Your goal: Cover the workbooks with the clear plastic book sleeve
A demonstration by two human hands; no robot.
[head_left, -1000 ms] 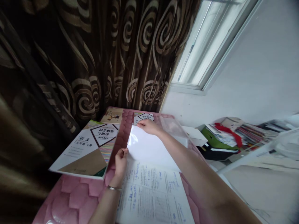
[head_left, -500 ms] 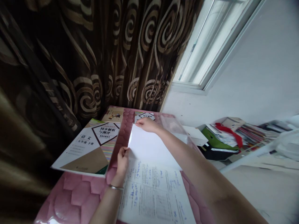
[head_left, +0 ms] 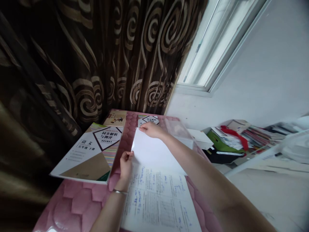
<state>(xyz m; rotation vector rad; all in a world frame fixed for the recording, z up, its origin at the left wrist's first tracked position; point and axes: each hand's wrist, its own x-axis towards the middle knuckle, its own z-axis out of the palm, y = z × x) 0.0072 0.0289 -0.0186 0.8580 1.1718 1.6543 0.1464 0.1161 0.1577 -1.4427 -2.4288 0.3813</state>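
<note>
1. My left hand (head_left: 126, 165): fingers pinched shut on the near-left edge of the white sheet (head_left: 154, 151), thumb on top; a thin bracelet sits on the wrist behind it.
2. My right hand (head_left: 151, 129): reached forward, fingertips closed on the sheet's far corner. Whether it pinches or only presses down, I cannot tell.
3. White sheet: blank and glossy, spanning from one hand to the other, lying over the far half of the written worksheet (head_left: 159, 199).
4. Written worksheet: just behind my left hand, toward me, blue handwriting and printed tables showing on its near half.
5. Workbook (head_left: 93, 153): just left of my left hand, closed, cover up, overhanging the pink worktop (head_left: 79, 203).
6. Second workbook (head_left: 148, 120): just beyond my right hand, mostly hidden by it.
7. Clear plastic sleeve (head_left: 178, 129): just right of my right hand, lying flat.
8. Step in hand, as I judge it: squaring the blank sheet over the worksheet, held at two corners.
9. Next move calls for, by my reckoning: keeping both grips light and level so the sheet's edges meet the worksheet's without creasing.
</note>
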